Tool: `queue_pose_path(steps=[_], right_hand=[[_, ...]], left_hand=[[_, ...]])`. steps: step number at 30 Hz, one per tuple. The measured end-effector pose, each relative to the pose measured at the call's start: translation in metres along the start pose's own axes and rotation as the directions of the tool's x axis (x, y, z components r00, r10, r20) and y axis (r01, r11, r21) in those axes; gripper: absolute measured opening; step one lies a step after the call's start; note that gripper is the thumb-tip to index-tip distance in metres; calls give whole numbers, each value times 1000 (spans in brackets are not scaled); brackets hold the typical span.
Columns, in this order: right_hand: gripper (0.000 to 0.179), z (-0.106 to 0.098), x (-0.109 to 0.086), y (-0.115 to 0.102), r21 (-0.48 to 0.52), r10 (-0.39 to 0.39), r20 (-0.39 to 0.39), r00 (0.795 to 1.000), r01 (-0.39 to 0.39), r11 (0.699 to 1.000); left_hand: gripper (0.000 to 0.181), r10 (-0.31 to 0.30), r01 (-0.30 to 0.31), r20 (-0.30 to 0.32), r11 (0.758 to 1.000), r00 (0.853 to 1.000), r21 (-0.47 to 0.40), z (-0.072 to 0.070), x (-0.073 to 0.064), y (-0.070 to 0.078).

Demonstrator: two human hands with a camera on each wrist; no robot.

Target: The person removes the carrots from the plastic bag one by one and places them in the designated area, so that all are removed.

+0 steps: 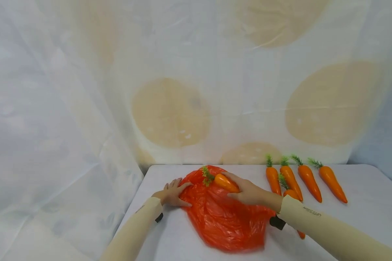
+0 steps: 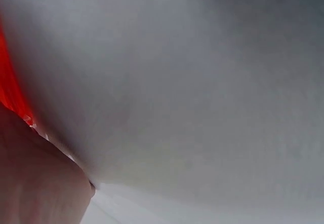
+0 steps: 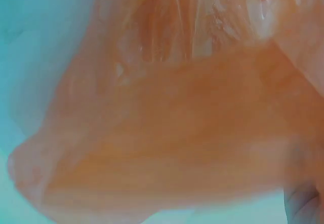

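My right hand [image 1: 248, 190] grips an orange carrot [image 1: 227, 183] by its body, over a red plastic bag [image 1: 228, 221]. The carrot's feathery green top [image 1: 207, 177] points left. Spread across the bag's left edge, my left hand [image 1: 174, 194] touches the plastic with thumb and fingers apart. In the left wrist view, part of that hand [image 2: 38, 173] and a strip of red bag [image 2: 10, 84] show at the left. The carrot [image 3: 172, 133] fills the right wrist view as an orange blur, with crinkled bag plastic [image 3: 167, 16] behind it.
Several more carrots with green tops lie at the right of the white table [image 1: 362, 224], including one carrot [image 1: 308, 183] in the back row. Another carrot [image 1: 291, 194] is partly hidden under my right forearm. A spotted curtain [image 1: 248, 90] hangs behind.
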State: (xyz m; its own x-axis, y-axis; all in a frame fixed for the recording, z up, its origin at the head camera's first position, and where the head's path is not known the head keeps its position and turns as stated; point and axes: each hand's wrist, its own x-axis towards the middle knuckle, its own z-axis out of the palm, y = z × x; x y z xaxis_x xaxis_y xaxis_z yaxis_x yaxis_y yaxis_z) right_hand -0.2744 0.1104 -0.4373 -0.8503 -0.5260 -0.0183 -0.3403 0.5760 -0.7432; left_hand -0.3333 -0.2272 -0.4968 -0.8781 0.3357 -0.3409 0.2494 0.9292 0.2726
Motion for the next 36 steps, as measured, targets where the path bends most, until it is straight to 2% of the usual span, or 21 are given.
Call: queue_pose_path(steps=[2, 6, 10, 17, 24, 27, 36], right_hand=[[74, -4, -5, 2, 5, -1, -8, 1000, 1, 1000], [71, -11, -14, 9, -8, -52, -41, 998, 51, 999], [69, -20, -21, 16, -6, -52, -79, 995, 52, 999], [71, -37, -38, 25, 31, 52, -95, 994, -50, 998], [74, -59, -56, 35, 28, 119, -141, 983, -116, 993], [75, -65, -61, 43, 60, 166, -148, 975, -159, 985], [77, -75, -77, 71, -50, 212, -232, 950, -229, 972]], left_hand=[[92, 1, -1, 4, 1000, 1000, 7, 0, -1, 0], [92, -2, 2, 11, 1000, 1000, 23, 0, -2, 0], [93, 1, -1, 12, 1000, 1000, 20, -1, -2, 1], [93, -7, 7, 17, 1000, 1000, 6, -2, -3, 0], [91, 13, -13, 8, 1000, 1000, -4, -2, -3, 1], [91, 11, -11, 9, 1000, 1000, -3, -1, -4, 1], [92, -5, 5, 7, 1000, 1000, 0, -4, -5, 3]])
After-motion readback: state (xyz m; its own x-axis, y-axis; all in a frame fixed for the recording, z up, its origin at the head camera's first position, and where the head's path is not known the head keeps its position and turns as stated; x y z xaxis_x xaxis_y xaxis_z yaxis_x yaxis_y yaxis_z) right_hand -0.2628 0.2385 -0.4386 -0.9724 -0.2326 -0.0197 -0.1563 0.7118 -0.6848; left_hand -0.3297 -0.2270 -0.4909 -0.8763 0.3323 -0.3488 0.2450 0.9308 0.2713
